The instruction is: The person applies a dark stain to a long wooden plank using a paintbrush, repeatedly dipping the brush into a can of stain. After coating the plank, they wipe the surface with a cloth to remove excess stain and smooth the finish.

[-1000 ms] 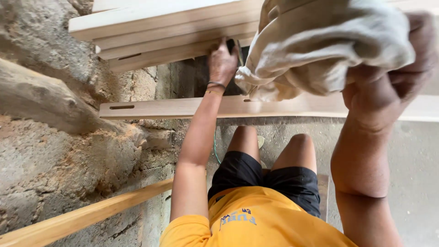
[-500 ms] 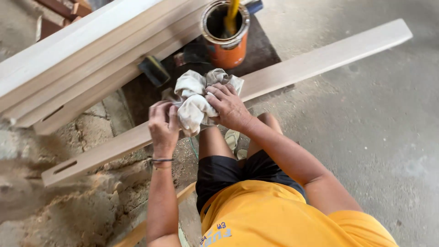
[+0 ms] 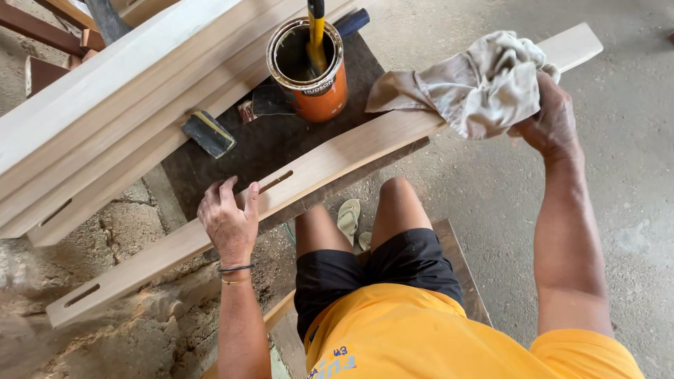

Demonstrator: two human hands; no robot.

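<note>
Pale wood plank (image 3: 337,158) runs diagonally across the dark board (image 3: 281,144): low end off its left edge, high end past its right edge toward the concrete floor (image 3: 632,175). You're seated at mid-length, so its long axis crosses in front of you. Your right hand (image 3: 551,119) is closed around a bunched grey rag (image 3: 477,84), pressed onto the plank near the upper-right end. Your left hand (image 3: 228,221) lies open, fingers spread, flat on the plank just left of a slot (image 3: 275,182). Orange can (image 3: 309,67) with a yellow-handled tool sits at the board's far edge, sanding block (image 3: 208,133) near its left edge.
</note>
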